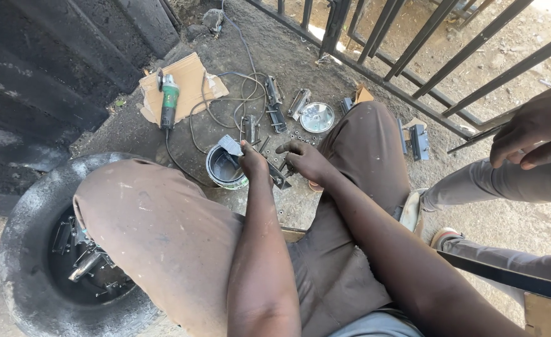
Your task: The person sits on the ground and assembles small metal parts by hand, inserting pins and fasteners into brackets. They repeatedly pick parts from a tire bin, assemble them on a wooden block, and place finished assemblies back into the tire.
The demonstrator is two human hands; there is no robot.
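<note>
Both hands grip: left hand (252, 161) a scraper (230, 145) over the can (224, 167), right hand (306, 161) a bracket (280, 176); a slip could tip paint.

Green angle grinder (168, 103) on cardboard (188, 81); tyre (23, 249); iron railing (425, 47).

metal bracket (280, 175) | dark, narrow | tilted | held between knees, beside paint tin (224, 168)

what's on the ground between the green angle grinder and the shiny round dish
In the head view, loops of grey cable and dark metal brackets lie on the dirt between the green angle grinder and the shiny round dish.
</note>
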